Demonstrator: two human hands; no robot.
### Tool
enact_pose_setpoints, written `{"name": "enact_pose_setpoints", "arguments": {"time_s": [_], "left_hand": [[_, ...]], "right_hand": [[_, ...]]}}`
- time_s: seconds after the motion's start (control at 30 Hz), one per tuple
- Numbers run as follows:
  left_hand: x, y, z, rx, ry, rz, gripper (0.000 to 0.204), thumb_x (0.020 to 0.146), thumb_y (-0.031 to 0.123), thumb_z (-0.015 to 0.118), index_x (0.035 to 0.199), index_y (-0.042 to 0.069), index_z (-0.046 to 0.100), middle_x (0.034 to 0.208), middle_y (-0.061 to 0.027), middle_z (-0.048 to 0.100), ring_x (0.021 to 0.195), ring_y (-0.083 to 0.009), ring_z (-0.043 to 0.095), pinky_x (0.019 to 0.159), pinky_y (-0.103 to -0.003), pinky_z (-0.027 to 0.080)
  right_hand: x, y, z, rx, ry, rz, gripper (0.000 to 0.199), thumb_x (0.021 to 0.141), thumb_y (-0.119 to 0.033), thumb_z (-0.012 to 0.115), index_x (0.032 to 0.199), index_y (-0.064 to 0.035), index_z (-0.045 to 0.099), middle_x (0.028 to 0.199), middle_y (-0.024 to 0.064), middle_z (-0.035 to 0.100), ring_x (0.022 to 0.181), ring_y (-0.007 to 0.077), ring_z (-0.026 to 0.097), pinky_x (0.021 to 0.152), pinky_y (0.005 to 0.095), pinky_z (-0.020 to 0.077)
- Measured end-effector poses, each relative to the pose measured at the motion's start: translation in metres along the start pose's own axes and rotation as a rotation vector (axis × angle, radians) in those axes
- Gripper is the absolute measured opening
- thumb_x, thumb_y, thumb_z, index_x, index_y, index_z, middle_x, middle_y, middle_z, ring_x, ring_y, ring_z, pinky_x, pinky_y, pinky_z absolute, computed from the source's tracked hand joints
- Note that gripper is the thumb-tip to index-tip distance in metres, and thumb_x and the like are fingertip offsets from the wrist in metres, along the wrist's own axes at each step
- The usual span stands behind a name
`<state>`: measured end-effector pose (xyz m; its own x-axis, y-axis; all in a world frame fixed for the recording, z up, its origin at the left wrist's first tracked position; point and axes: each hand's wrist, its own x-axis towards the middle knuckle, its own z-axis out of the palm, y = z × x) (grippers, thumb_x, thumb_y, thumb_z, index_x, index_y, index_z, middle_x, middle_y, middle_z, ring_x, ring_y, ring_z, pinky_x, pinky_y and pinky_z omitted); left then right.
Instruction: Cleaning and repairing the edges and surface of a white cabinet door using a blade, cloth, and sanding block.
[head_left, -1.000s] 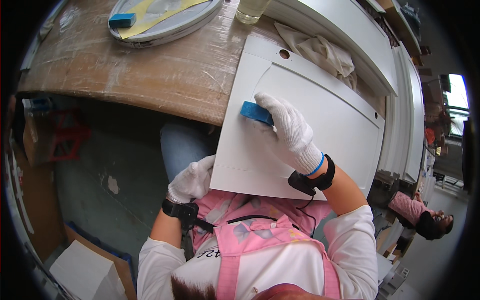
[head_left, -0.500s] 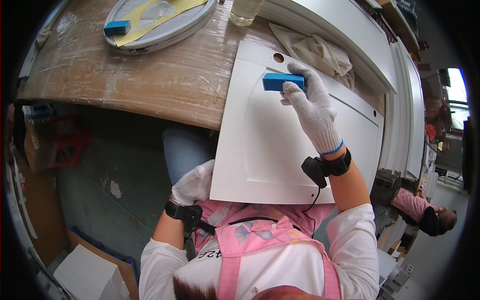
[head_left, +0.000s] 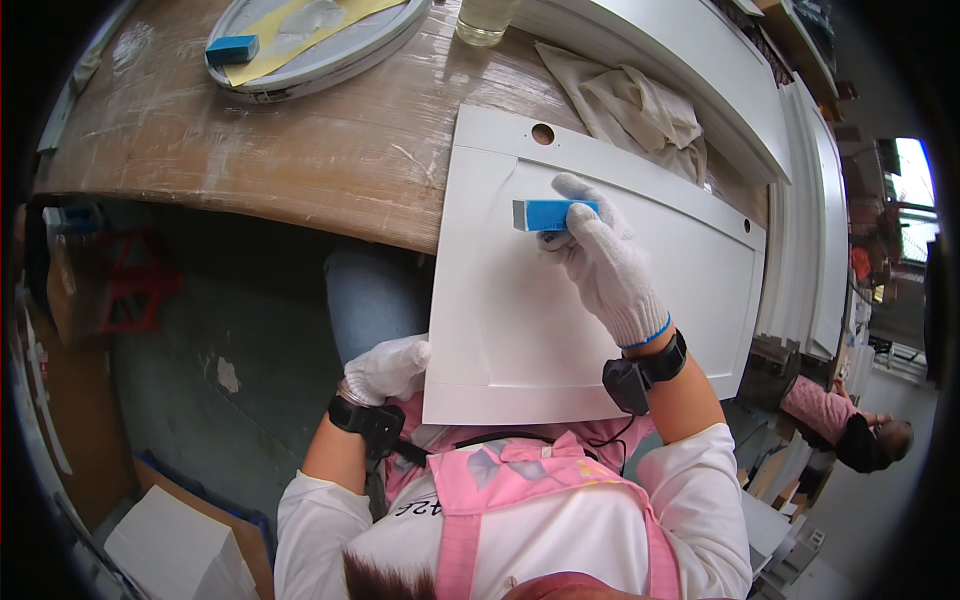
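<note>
A white panel door [head_left: 520,330] with a recessed middle and round holes along its far edge lies tilted from the table over my lap. My right hand [head_left: 605,265], in a white knit glove, pinches a blue sanding block [head_left: 560,215] with a grey end above the door's recess. Whether the block touches the surface cannot be made out. At the door's near left edge is my gloved left hand [head_left: 388,370], closed on the edge; some of its fingers are hidden.
The film-covered table [head_left: 300,150] carries a round lid [head_left: 330,65] with yellow sandpaper [head_left: 265,65] and a second blue block [head_left: 232,50]. Behind the door are a jar of pale liquid [head_left: 483,25], a crumpled cloth [head_left: 640,115] and white panels [head_left: 680,80]. Another person [head_left: 840,415] is far right.
My right hand has come nearer to me with the sanding block and turned it, so its grey end shows. The door has shifted slightly toward me; my left hand stays at its edge.
</note>
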<state>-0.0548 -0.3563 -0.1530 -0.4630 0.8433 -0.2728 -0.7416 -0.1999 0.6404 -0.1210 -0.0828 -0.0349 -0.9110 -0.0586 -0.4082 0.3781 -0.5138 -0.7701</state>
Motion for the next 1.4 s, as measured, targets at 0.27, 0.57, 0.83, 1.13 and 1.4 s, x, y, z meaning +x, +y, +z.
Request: {"name": "enact_pose_setpoints", "arguments": {"time_s": [0.27,0.57,0.83,1.13,1.4], "left_hand": [[0.002,0.012,0.004,0.247,-0.004,0.062,0.088,0.091,0.069,0.043,0.133,-0.007,0.048,0.126,-0.015,0.06,0.117,-0.023,0.055,0.1,-0.034,0.044],[0.0,0.01,0.002,0.025,-0.062,0.018,0.095,0.087,0.07,0.052,0.139,-0.009,0.041,0.136,-0.0161,0.052,0.125,-0.0236,0.049,0.105,-0.034,0.039],[0.002,0.002,-0.003,-0.229,-0.124,-0.041,0.095,0.084,0.061,0.065,0.143,-0.007,0.035,0.142,-0.0143,0.048,0.13,-0.023,0.045,0.107,-0.035,0.037],[0.007,0.006,-0.003,-0.243,-0.064,-0.072,0.104,0.073,0.059,0.076,0.143,-0.007,0.036,0.14,-0.0129,0.05,0.128,-0.0227,0.047,0.106,-0.035,0.038],[0.002,-0.008,-0.01,-0.269,-0.062,-0.096,0.102,0.073,0.058,0.077,0.142,-0.006,0.038,0.138,-0.0119,0.051,0.127,-0.0223,0.048,0.106,-0.035,0.038]], "right_hand": [[0.006,0.011,0.015,-1.351,-0.012,-0.758,0.052,0.084,-0.011,0.073,0.13,0.0015,0.051,0.116,0.0202,0.063,0.103,0.0325,0.064,0.087,0.0368,0.0523],[0.011,0.014,0.02,-1.575,-0.089,-0.964,0.052,0.081,-0.003,0.074,0.128,0.0013,0.053,0.117,0.0183,0.064,0.104,0.0331,0.064,0.087,0.0371,0.0527],[0.011,0.015,0.019,-1.562,-0.067,-0.984,0.049,0.08,-0.002,0.074,0.125,0.0005,0.055,0.117,0.0176,0.064,0.106,0.0325,0.064,0.088,0.0365,0.0528],[0.028,0.004,0.011,-1.519,0.014,-0.921,0.048,0.08,-0.003,0.075,0.124,-0.0013,0.056,0.115,0.0164,0.065,0.104,0.0322,0.065,0.088,0.0367,0.0528],[0.033,-0.002,0.012,-1.586,-0.029,-0.937,0.047,0.08,-0.004,0.075,0.123,-0.0007,0.056,0.115,0.0179,0.064,0.104,0.0325,0.065,0.088,0.0372,0.0527]]}}
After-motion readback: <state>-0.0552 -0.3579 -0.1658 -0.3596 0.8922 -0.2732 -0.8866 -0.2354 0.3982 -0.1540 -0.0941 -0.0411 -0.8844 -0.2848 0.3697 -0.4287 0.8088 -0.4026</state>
